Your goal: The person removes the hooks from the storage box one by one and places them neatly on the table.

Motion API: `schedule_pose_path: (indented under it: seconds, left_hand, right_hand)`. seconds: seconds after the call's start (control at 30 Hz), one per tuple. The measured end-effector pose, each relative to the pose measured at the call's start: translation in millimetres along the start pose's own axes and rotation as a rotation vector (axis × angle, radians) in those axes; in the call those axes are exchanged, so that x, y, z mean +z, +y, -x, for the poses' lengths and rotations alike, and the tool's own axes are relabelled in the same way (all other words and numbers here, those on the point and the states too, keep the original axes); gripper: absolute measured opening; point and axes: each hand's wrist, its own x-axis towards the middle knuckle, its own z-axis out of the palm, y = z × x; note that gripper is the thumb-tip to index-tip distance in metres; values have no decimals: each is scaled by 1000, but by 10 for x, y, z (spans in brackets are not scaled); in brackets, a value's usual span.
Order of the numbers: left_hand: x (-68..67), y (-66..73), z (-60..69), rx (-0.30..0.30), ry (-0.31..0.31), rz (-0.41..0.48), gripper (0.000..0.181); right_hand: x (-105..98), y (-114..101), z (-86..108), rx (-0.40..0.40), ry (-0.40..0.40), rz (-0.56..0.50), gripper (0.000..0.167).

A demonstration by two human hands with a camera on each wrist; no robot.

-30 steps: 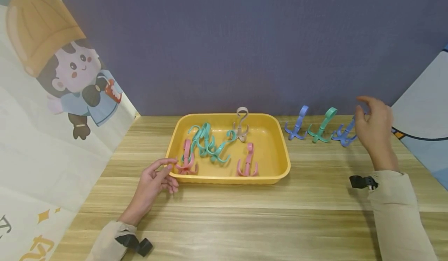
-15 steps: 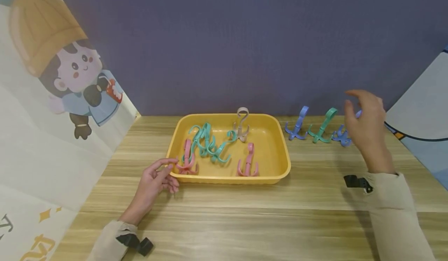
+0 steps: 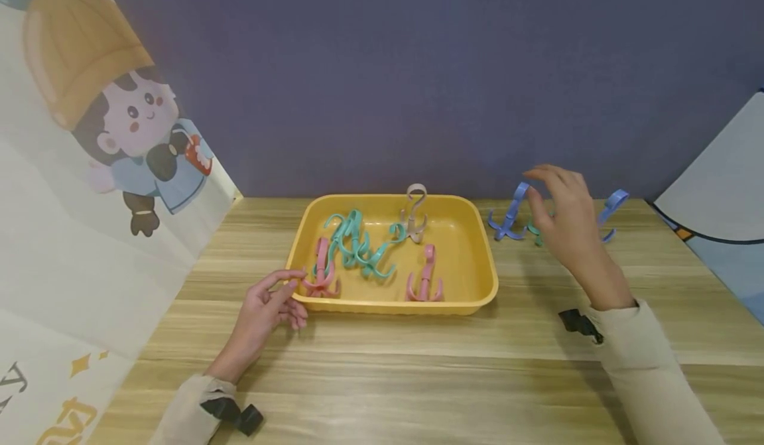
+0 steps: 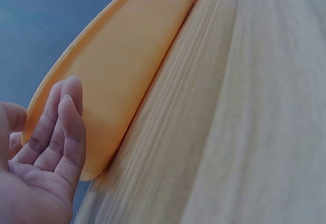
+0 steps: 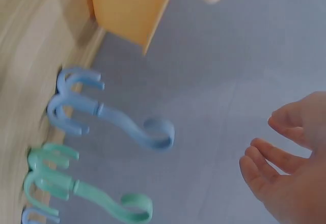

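My left hand (image 3: pixel 262 312) grips the left front corner of a yellow tray (image 3: pixel 382 307), thumb and forefinger at the rim, other fingers outside the wall. In the tray lie several tangled teal hooks (image 3: pixel 352 239), a pink hook (image 3: pixel 322 269) beside my left hand, another pink hook (image 3: pixel 426 276) at the front and a beige hook (image 3: pixel 414 223) at the back. My right hand (image 3: pixel 570 223) hovers with loosely bent fingers and holds nothing. It partly hides a green hook (image 5: pixel 56 180) that stands between a blue hook (image 3: pixel 509 216) and another blue hook (image 3: pixel 611 206).
A wooden table (image 3: pixel 382 379) bears the tray and the row of hooks. Behind them rises a dark blue wall panel (image 3: pixel 382 80). A white printed panel (image 3: pixel 71 233) borders the left side, and another printed panel (image 3: pixel 716 186) the right.
My right hand has moved left, from the rightmost blue hook to above the green hook, uncovering much of that blue hook. My left hand and the tray stay put.
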Motion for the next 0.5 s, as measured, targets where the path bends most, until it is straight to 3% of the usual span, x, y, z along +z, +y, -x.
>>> schedule_pose_path:
  seconds: [0.3,0.5]
  left_hand:
    - [6,0,0,-10,5,1,45]
    - [6,-3,-1,-3,5,1,45]
  right_hand:
    - [383,-257,117,-94,-162,-25,28]
    - [657,-416,267,-147,-344,-19,31]
